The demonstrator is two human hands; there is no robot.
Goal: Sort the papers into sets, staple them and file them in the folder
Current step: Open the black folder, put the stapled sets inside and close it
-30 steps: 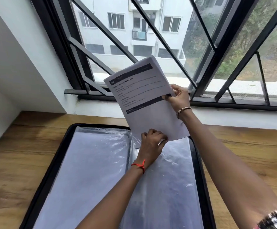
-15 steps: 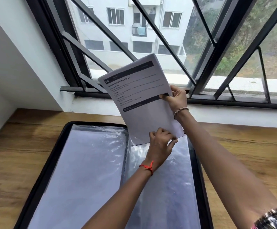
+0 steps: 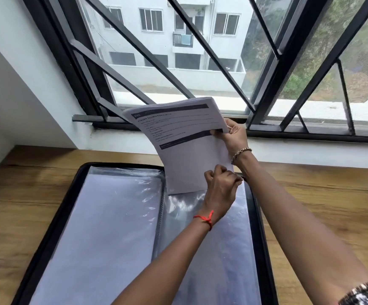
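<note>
left hand (image 3: 220,186) curls its fingers round the lower corner of the paper set (image 3: 185,150); right hand (image 3: 233,135) pinches its right edge. the bent set's bottom edge meets a clear sleeve (image 3: 211,249) in the open folder (image 3: 46,227) on the bench (image 3: 24,183).

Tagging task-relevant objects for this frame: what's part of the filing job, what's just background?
In use: white printed paper stack, gripped by left hand and right hand; open black folder with clear plastic sleeves.
Background: brown wooden table; black metal window grille.
</note>
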